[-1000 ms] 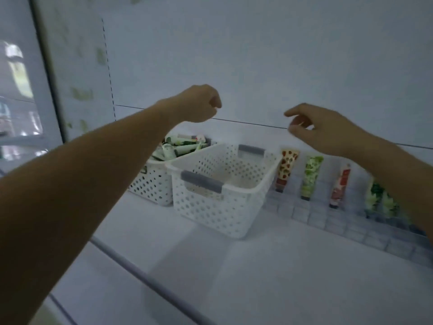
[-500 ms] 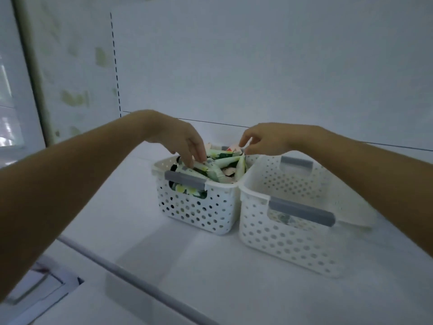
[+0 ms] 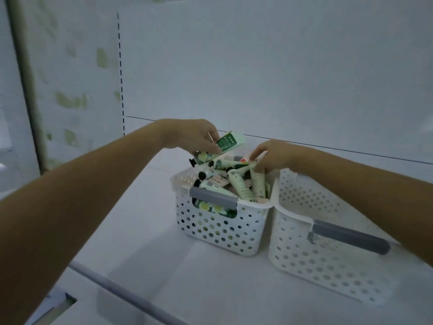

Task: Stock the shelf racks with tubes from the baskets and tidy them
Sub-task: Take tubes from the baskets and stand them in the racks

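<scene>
White shelf board (image 3: 140,231) and a white back panel (image 3: 257,66) fill the view. The left hand (image 3: 196,138) curls its fingers round a tube with a dark green label (image 3: 230,141), held just above the heap, its flat end pointing to two o'clock. The label carries white print, too blurred to read. The right hand (image 3: 274,157), at three o'clock from the left, pinches the top end of a pale green tube (image 3: 257,182) that stands nearly upright in the heap. Both hands hover over the filled basket (image 3: 218,227), white and perforated with a grey handle (image 3: 213,199), heaped with black-capped tubes (image 3: 218,182) lying crosswise. A second white basket (image 3: 328,259) touches it at three o'clock. A grey rail (image 3: 117,287) runs along the shelf's front edge at seven o'clock.
</scene>
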